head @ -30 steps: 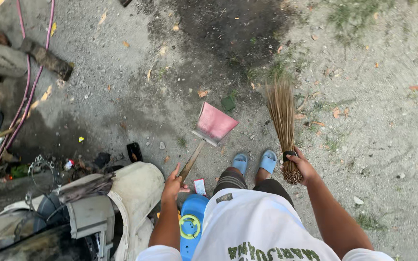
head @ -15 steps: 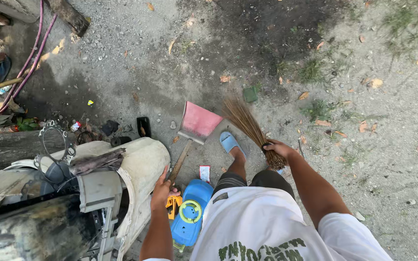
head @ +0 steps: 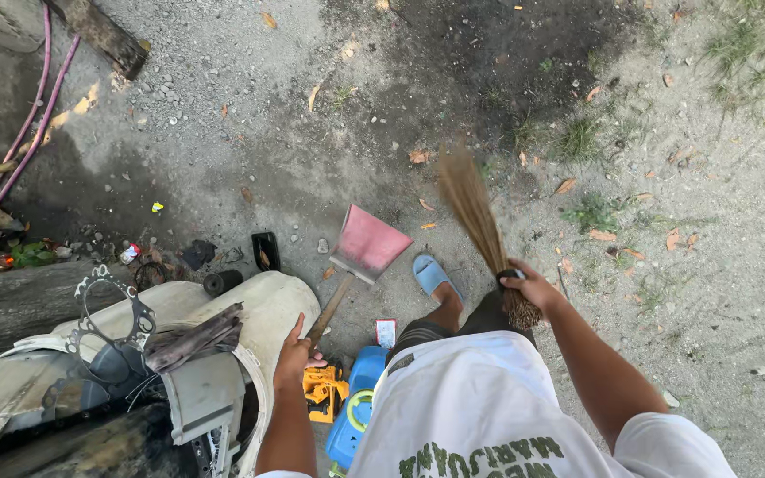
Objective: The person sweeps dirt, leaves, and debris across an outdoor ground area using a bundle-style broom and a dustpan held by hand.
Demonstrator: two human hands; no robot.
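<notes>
My left hand (head: 294, 352) grips the wooden handle of a dustpan (head: 367, 244), whose pink-red blade rests on the gravel just ahead of my blue sandal (head: 431, 274). My right hand (head: 531, 285) is shut on the bound end of a stick broom (head: 475, 217). The broom's bristles point away from me and up to the left, their tips blurred over the dark patch of ground. Dry leaves (head: 420, 157) lie scattered beyond the broom.
A dented white panel (head: 263, 305) and junk metal parts (head: 117, 327) fill the lower left. A blue and yellow toy (head: 347, 398) lies at my feet. Pink hoses (head: 24, 128), a log (head: 99, 35) and litter (head: 130, 252) sit at the left.
The broom has swung from low beside the dustpan to pointing further out and up. My view shifted slightly; the dustpan stays on the ground in my left hand.
</notes>
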